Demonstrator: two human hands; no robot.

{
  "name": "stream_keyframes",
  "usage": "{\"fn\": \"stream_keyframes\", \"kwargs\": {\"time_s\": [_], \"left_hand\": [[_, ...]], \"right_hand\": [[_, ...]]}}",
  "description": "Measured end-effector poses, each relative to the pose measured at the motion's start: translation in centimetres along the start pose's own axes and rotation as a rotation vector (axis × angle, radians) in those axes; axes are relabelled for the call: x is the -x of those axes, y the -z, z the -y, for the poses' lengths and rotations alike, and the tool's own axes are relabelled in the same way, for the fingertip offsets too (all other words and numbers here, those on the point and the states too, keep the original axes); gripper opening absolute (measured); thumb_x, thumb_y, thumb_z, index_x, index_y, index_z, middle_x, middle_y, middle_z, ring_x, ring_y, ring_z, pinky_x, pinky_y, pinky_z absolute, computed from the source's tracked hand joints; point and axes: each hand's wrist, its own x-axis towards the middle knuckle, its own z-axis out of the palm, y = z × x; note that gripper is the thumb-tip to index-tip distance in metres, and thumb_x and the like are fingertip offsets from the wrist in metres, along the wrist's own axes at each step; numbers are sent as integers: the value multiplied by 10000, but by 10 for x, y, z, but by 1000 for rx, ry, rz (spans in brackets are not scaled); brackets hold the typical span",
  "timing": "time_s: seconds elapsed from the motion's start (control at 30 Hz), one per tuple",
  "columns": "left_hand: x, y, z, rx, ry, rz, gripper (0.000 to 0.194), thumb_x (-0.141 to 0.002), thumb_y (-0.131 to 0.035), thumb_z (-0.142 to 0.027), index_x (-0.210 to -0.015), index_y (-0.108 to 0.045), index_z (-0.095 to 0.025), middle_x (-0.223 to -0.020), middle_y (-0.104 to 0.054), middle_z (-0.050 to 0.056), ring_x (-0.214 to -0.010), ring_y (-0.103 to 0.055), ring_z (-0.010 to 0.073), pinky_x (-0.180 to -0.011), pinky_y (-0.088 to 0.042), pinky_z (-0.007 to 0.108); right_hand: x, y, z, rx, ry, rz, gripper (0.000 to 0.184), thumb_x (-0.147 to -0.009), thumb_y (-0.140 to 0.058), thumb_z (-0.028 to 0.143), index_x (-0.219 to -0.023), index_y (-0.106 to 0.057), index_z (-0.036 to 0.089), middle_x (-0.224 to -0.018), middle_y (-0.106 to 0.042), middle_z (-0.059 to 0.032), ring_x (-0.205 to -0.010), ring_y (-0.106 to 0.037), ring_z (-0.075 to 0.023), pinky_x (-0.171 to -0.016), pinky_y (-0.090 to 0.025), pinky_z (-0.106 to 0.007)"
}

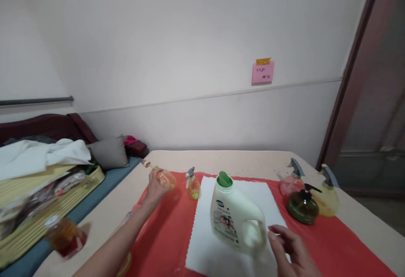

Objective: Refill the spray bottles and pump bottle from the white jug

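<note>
My left hand (155, 188) is closed around a small orange spray bottle (166, 178), lifted and tilted, its nozzle pointing up and left. A second small orange spray bottle (193, 185) stands upright just right of it on the red cloth (167, 234). A large cream detergent jug (236, 218) with a green cap stands on a white sheet (253, 192) in the middle. My right hand (292, 249) hovers beside the jug's handle, fingers apart and holding nothing.
A pink spray bottle (291, 182), a yellow spray bottle (327, 196) and a dark green pump bottle (303, 206) stand at the right. An amber bottle (65, 235) sits at the table's left edge. A bed with piled laundry (41, 171) lies left; a door (370, 99) is right.
</note>
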Motion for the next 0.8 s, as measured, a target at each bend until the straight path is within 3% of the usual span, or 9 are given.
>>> {"fn": "stream_keyframes", "kwargs": {"time_s": [0.1,0.2,0.3,0.4,0.47,0.57,0.67,0.73,0.8], "left_hand": [[64,32,-29,2,-78,91,677,-547,-846,-290,-1156,-549,-286,-1254,-509,74,-1164,-584,312,-1006,-511,495],[140,51,-55,-7,-189,251,663,-591,-818,-253,-1190,-553,-354,-1359,-505,89,-1174,-596,340,-1009,-507,570],[209,52,-79,11,-280,407,693,-584,-762,-142,-1200,-560,-385,-1432,-472,72,-1314,-518,358,-1062,-483,592],[259,39,-100,24,-434,589,786,-570,-660,-45,-1289,-528,-334,-1534,-355,88,-1423,-404,356,-1107,-440,578],[281,26,-111,21,-529,701,873,-549,-615,-13,-1353,-503,-333,-1531,-362,93,-1431,-382,352,-1112,-431,560],[305,3,-113,39,-606,761,897,-571,-607,-29,-1405,-470,-328,-1540,-371,109,-1425,-384,358,-1111,-424,564],[324,-17,-97,145,-594,609,826,-666,-640,-109,-1437,-390,-274,-1521,-395,165,-1389,-440,356,-1070,-462,570],[334,-26,-86,187,-550,500,870,-718,-651,-164,-1495,-267,-233,-1447,-473,187,-1348,-492,345,-1067,-464,576],[342,-30,-80,177,-474,493,924,-725,-678,-219,-1527,-219,-191,-1424,-507,201,-1297,-541,344,-1054,-479,556]], "right_hand": [[25,-9,10,-28,127,211,426,-753,-673,620,-966,-699,251,-884,-741,-55,-775,-669,-235,-715,-543,-337],[53,-14,25,-122,177,451,501,-783,-694,540,-1182,-666,238,-1032,-756,-85,-937,-705,-264,-850,-559,-381],[81,-13,45,-229,217,637,666,-857,-652,472,-1452,-473,233,-1301,-670,-135,-1172,-645,-279,-1002,-498,-450],[102,-10,66,-309,205,748,781,-871,-645,452,-1550,-330,230,-1393,-600,-154,-1258,-587,-278,-1065,-436,-479],[110,-9,75,-356,114,746,753,-838,-688,416,-1515,-403,249,-1316,-645,-117,-1187,-616,-261,-1035,-448,-453],[113,-5,77,-436,-16,669,485,-761,-753,348,-1226,-665,245,-951,-721,-20,-878,-662,-206,-885,-508,-389],[115,6,65,-488,-65,591,358,-723,-773,347,-1056,-684,246,-811,-691,26,-751,-647,-175,-795,-524,-351],[120,16,55,-527,-101,548,392,-730,-773,375,-1085,-651,261,-903,-712,15,-835,-681,-187,-832,-528,-354],[128,27,46,-550,-134,527,419,-740,-776,407,-1109,-639,265,-1005,-727,-10,-952,-695,-212,-884,-524,-372]]}}
